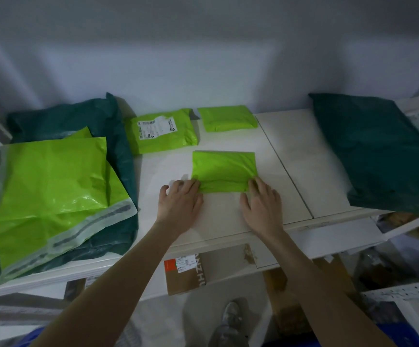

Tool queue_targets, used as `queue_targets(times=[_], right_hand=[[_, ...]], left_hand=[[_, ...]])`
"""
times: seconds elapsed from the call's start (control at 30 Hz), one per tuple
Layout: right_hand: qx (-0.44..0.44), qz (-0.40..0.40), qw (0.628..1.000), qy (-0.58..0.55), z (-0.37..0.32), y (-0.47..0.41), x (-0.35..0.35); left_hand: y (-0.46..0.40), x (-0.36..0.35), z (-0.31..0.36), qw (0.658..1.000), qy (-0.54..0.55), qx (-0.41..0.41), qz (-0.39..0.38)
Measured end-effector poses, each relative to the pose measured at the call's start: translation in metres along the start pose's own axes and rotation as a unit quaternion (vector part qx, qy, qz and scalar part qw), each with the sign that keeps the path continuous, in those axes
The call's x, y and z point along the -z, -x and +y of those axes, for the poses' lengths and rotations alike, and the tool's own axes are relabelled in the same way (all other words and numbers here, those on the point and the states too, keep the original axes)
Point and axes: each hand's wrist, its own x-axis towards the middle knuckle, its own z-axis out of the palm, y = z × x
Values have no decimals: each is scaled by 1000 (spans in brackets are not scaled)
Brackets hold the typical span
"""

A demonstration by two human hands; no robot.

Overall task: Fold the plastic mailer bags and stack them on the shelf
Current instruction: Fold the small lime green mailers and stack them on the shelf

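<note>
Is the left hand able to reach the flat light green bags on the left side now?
Probably yes. The left hand rests at the folded bag, and only bare shelf lies between it and the flat light green bags, which lie uncovered on top.

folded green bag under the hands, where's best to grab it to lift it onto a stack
Probably by its two short ends, one hand from each side, thumb over and fingers under. The folded green bag lies flat and wide, and left hand and right hand already rest at its near corners.
</note>
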Motion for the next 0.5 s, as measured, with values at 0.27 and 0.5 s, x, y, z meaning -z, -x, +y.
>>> queue_targets(times=[0.27,0.5], right_hand=[[-92,-19,983,-156,15,-20,24],[-204,-44,901,-379,13,-36,33]], left_hand=[[-17,9,9,981,170,97,-11],[-32,10,10,873,433,223,4]])
